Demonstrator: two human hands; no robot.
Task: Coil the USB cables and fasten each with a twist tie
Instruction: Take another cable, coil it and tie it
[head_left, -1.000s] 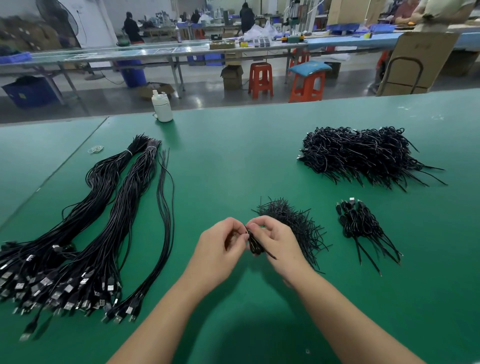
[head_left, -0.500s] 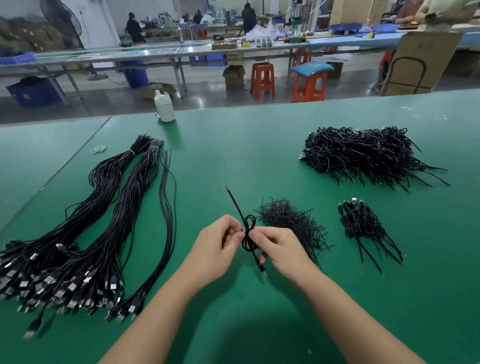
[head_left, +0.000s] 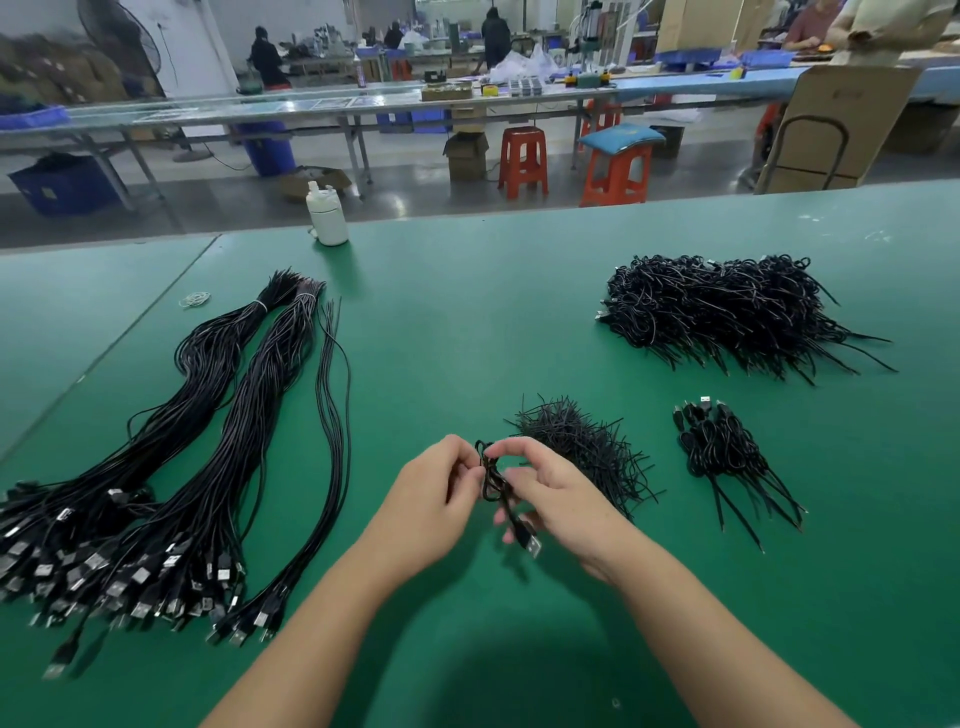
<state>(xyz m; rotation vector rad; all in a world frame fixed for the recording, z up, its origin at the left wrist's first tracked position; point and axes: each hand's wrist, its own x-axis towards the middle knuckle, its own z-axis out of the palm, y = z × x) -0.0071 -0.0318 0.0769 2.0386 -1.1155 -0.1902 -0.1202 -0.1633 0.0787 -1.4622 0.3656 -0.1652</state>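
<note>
Both hands meet over the green table (head_left: 467, 322): my left hand (head_left: 431, 499) and right hand (head_left: 556, 499) have fingers curled, pinching a small coiled USB cable (head_left: 493, 480) between them, its plug (head_left: 531, 543) hanging below. I see uncoiled cable bundles (head_left: 171, 467) lying left, loose twist ties (head_left: 582, 447) just beyond my right hand, and finished coils (head_left: 727, 312) far right.

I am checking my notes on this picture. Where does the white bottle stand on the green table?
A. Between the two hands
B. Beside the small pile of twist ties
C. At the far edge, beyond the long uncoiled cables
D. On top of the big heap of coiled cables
C: the white bottle stands at the far edge of the green table, beyond the tips of the long uncoiled cables.
</note>
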